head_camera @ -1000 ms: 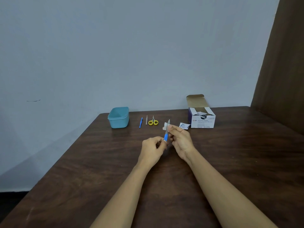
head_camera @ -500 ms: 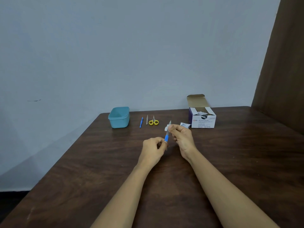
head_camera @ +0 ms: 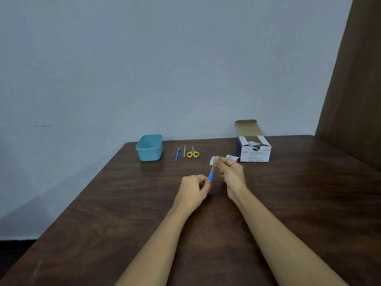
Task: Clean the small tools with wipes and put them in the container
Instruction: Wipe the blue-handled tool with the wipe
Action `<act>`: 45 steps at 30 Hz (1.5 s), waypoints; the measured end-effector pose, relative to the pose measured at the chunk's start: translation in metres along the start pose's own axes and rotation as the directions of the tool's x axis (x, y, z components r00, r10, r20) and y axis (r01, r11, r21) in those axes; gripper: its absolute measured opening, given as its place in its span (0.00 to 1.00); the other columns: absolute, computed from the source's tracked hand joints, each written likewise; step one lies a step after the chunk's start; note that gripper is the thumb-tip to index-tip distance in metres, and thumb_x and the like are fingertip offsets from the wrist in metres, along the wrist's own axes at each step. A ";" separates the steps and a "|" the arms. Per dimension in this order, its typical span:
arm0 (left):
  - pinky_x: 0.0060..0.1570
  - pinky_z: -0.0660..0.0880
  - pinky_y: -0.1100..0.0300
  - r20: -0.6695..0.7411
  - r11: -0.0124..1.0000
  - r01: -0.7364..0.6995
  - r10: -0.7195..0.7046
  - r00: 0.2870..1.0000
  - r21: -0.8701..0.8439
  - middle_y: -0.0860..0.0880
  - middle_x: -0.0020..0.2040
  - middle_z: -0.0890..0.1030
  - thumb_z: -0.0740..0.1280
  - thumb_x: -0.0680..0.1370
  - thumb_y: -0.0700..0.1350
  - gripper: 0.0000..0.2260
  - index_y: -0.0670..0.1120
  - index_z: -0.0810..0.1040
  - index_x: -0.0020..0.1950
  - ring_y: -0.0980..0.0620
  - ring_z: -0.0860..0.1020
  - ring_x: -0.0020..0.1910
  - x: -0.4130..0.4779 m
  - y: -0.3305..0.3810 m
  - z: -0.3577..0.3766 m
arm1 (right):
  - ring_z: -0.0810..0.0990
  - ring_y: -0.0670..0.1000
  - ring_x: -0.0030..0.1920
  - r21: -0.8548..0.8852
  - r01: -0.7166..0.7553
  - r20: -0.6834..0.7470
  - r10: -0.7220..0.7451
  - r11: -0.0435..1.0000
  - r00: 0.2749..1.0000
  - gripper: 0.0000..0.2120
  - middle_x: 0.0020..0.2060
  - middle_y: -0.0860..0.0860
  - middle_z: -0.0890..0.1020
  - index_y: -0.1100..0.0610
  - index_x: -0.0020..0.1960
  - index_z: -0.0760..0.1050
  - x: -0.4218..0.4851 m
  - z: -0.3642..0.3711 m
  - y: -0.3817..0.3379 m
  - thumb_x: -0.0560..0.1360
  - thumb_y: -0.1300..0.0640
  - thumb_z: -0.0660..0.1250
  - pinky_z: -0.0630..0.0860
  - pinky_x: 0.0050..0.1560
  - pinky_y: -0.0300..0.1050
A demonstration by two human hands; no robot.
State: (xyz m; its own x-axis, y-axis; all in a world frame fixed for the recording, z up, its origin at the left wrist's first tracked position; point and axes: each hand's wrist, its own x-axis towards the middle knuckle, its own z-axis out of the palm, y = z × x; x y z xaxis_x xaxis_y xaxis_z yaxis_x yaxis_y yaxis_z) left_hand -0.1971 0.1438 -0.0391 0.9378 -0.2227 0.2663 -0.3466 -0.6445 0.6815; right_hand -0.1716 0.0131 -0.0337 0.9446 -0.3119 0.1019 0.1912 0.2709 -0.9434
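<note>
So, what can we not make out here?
Head view only.
Tip of the blue-handled tool: covered by the wipe and the right hand.
Its handle end: inside the left hand.
Floor of the teal container: partly behind its near wall.
Fine print on the swab box: too small.

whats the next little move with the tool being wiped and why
Probably draw the wipe back down the blue-handled tool toward its handle for another pass. The right hand pinches the wipe at the tool's top end, the left hand holds the handle, and the grey shaft between them shows bare. The teal container can come after.
</note>
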 end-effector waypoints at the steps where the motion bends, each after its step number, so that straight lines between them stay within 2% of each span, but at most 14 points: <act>1: 0.43 0.76 0.62 0.002 1.000 -0.005 0.005 1.000 0.003 0.51 0.41 0.82 0.64 0.80 0.46 0.07 0.48 0.81 0.48 0.56 0.80 0.41 0.000 0.000 0.000 | 0.76 0.40 0.36 -0.011 0.011 -0.006 -0.011 1.000 1.000 0.05 0.35 0.43 0.81 0.60 0.49 0.82 0.001 0.001 -0.001 0.75 0.59 0.70 0.71 0.35 0.26; 3: 0.42 0.75 0.62 0.006 1.000 -0.010 0.010 1.000 0.010 0.51 0.40 0.82 0.64 0.80 0.45 0.07 0.48 0.81 0.46 0.55 0.79 0.41 -0.001 0.001 0.001 | 0.77 0.40 0.41 -0.031 0.025 -0.017 -0.026 0.999 1.000 0.06 0.40 0.45 0.81 0.61 0.51 0.81 0.002 0.001 -0.001 0.75 0.61 0.69 0.71 0.38 0.26; 6: 0.42 0.76 0.61 -0.016 1.000 -0.011 0.010 1.000 -0.003 0.51 0.39 0.82 0.64 0.79 0.45 0.08 0.47 0.81 0.45 0.55 0.80 0.40 0.000 -0.001 0.002 | 0.71 0.42 0.36 -0.044 -0.013 -0.007 0.012 0.999 1.000 0.07 0.34 0.45 0.77 0.61 0.52 0.81 0.003 0.000 0.001 0.75 0.60 0.69 0.69 0.35 0.29; 9: 0.42 0.75 0.66 -0.040 0.999 0.001 -0.002 0.999 -0.046 0.53 0.39 0.83 0.64 0.79 0.46 0.08 0.48 0.83 0.47 0.58 0.80 0.40 -0.002 -0.003 0.001 | 0.68 0.44 0.35 -0.062 -0.057 0.028 0.059 0.996 0.998 0.06 0.31 0.45 0.76 0.58 0.48 0.83 0.003 -0.002 0.002 0.73 0.57 0.71 0.67 0.36 0.36; 12: 0.41 0.75 0.66 -0.081 0.997 0.004 -0.010 0.997 -0.074 0.51 0.38 0.83 0.64 0.79 0.45 0.09 0.46 0.83 0.46 0.57 0.80 0.39 -0.001 -0.003 0.000 | 0.73 0.43 0.37 -0.126 -0.034 0.097 0.046 0.991 0.994 0.02 0.34 0.44 0.81 0.56 0.44 0.83 -0.001 0.000 0.002 0.73 0.58 0.72 0.69 0.41 0.36; 14: 0.36 0.71 0.72 -0.101 0.996 0.014 -0.023 0.995 -0.088 0.51 0.38 0.83 0.64 0.79 0.45 0.09 0.45 0.83 0.45 0.58 0.79 0.37 0.000 -0.005 0.000 | 0.78 0.43 0.43 -0.197 -0.007 0.160 0.039 0.980 0.986 0.01 0.39 0.46 0.84 0.56 0.43 0.83 -0.003 0.001 0.003 0.73 0.60 0.72 0.70 0.45 0.37; 16: 0.35 0.70 0.74 -0.120 0.995 0.014 -0.025 0.992 -0.096 0.50 0.38 0.83 0.64 0.80 0.44 0.09 0.45 0.83 0.44 0.59 0.78 0.36 0.001 -0.006 0.000 | 0.80 0.42 0.45 -0.246 0.008 0.205 0.044 0.969 0.978 0.02 0.42 0.47 0.85 0.58 0.44 0.83 -0.004 0.002 0.004 0.72 0.60 0.72 0.72 0.47 0.36; 21: 0.36 0.69 0.77 -0.180 0.993 0.023 -0.044 0.983 -0.116 0.53 0.39 0.83 0.64 0.80 0.44 0.08 0.46 0.83 0.46 0.61 0.78 0.37 0.002 -0.007 -0.001 | 0.80 0.36 0.36 -0.259 0.015 0.278 0.059 0.966 0.959 0.05 0.39 0.46 0.84 0.64 0.46 0.83 0.000 -0.001 0.004 0.72 0.62 0.72 0.71 0.39 0.27; 26: 0.36 0.68 0.78 -0.173 0.994 0.033 -0.052 0.984 -0.108 0.55 0.38 0.82 0.65 0.79 0.45 0.08 0.46 0.84 0.45 0.63 0.77 0.36 0.003 -0.008 -0.003 | 0.81 0.41 0.41 -0.271 0.029 0.314 0.059 0.962 0.948 0.03 0.40 0.49 0.85 0.59 0.40 0.83 0.001 -0.002 0.007 0.73 0.61 0.71 0.73 0.47 0.33; 32: 0.40 0.73 0.69 -0.178 0.981 0.030 -0.065 0.982 -0.194 0.55 0.37 0.84 0.64 0.79 0.46 0.09 0.48 0.85 0.45 0.62 0.79 0.36 0.003 -0.008 -0.001 | 0.79 0.43 0.42 -0.263 0.078 0.262 -0.007 0.962 0.965 0.06 0.41 0.52 0.83 0.61 0.45 0.82 -0.004 0.004 0.009 0.77 0.60 0.67 0.72 0.39 0.26; 37: 0.40 0.72 0.74 -0.153 0.997 -0.010 -0.001 0.988 -0.070 0.55 0.39 0.83 0.63 0.81 0.46 0.10 0.47 0.83 0.47 0.62 0.80 0.40 0.004 -0.008 0.000 | 0.79 0.40 0.42 -0.300 0.098 0.245 -0.023 0.949 0.969 0.08 0.39 0.47 0.83 0.56 0.45 0.82 -0.005 0.005 0.011 0.78 0.56 0.66 0.73 0.43 0.30; 39: 0.42 0.73 0.71 -0.142 1.000 0.007 -0.009 0.990 -0.014 0.52 0.41 0.83 0.62 0.81 0.46 0.10 0.46 0.82 0.48 0.58 0.80 0.41 0.005 -0.010 0.001 | 0.79 0.38 0.43 -0.285 0.102 0.247 -0.030 0.953 0.969 0.07 0.39 0.44 0.83 0.57 0.47 0.83 -0.006 0.004 0.011 0.77 0.59 0.67 0.72 0.41 0.25; 41: 0.44 0.75 0.65 -0.132 0.999 0.009 -0.004 0.991 0.036 0.50 0.42 0.82 0.61 0.82 0.45 0.10 0.45 0.81 0.48 0.56 0.79 0.42 0.005 -0.010 0.002 | 0.80 0.39 0.44 -0.270 0.084 0.258 -0.013 0.959 0.966 0.05 0.40 0.45 0.84 0.59 0.48 0.83 -0.004 0.002 0.010 0.75 0.60 0.69 0.72 0.43 0.26; 45: 0.41 0.73 0.64 -0.100 0.997 -0.014 0.022 0.995 0.082 0.51 0.40 0.80 0.60 0.82 0.44 0.10 0.45 0.80 0.48 0.57 0.77 0.39 0.004 -0.009 0.002 | 0.82 0.47 0.46 -0.221 0.057 0.282 0.008 0.974 0.959 0.03 0.41 0.53 0.85 0.60 0.44 0.84 -0.001 -0.003 0.010 0.71 0.61 0.74 0.75 0.50 0.40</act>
State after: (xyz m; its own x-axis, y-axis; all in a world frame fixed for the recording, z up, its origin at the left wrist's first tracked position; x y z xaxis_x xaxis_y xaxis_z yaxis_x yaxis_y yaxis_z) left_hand -0.1905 0.1467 -0.0455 0.9233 -0.1624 0.3480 -0.3565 -0.6995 0.6194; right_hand -0.1715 0.0132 -0.0444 0.9830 -0.0405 0.1790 0.1808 0.0452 -0.9825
